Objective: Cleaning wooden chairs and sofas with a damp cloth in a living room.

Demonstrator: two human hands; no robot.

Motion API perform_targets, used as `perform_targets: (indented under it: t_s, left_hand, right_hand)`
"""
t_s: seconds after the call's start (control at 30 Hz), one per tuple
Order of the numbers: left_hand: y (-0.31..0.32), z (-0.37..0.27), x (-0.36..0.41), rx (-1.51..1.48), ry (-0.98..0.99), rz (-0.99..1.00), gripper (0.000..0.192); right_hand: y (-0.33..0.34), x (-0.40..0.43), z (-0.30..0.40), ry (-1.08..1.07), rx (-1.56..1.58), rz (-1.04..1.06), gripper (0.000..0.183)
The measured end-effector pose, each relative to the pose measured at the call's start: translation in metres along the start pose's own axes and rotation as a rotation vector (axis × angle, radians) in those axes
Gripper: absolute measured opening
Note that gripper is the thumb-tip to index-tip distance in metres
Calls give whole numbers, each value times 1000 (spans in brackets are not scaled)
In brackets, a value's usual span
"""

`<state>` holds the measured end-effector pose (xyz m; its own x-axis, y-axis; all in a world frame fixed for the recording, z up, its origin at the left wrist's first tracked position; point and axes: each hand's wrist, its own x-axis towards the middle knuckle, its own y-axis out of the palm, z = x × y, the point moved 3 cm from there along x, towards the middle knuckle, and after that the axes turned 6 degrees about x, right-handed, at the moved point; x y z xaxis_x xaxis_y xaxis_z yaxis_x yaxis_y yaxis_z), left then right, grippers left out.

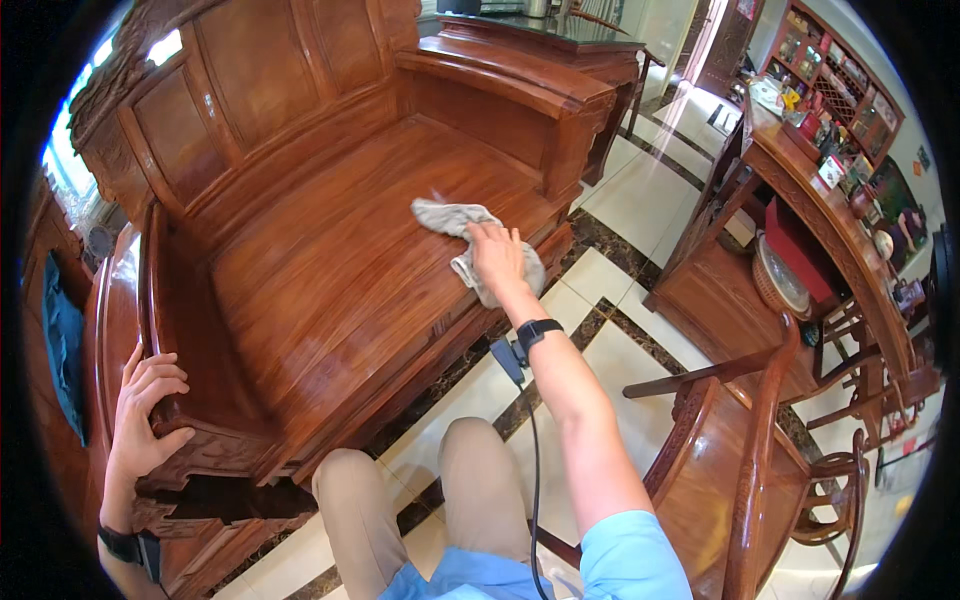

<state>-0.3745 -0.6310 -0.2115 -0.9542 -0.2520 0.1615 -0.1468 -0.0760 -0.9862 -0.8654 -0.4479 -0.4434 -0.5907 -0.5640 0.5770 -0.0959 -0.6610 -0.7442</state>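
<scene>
My right hand point(496, 259) presses down on a crumpled light grey cloth point(448, 217) near the front right part of the seat of a carved wooden bench point(337, 247). Part of the cloth drapes over the seat's front edge. The palm is hidden from above. On the left, my left hand point(146, 409) rests on the front end of the bench's armrest point(154, 300), fingers spread over its top and thumb lower down. It holds no loose thing. Each wrist wears a black strap with a small device, and a cable runs down from the right one.
A wooden armchair point(720, 450) stands close to my right arm. Beyond it is a long wooden table point(832, 195) crowded with objects, a basket point(772, 277) beneath. A glass-topped side table point(540, 30) adjoins the bench's far end. A blue cushion point(64, 345) lies far left.
</scene>
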Motion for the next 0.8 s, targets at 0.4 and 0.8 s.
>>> perform_targets:
  t_s: [0.4, 0.8]
  left_hand:
    - [-8, 0, -5, 14, -16, 20, 48]
    - [-15, -36, 76, 154, 245, 299, 73]
  right_hand:
    - [19, -51, 92, -277, 193, 76, 39]
    - [29, -36, 83, -213, 233, 89, 28]
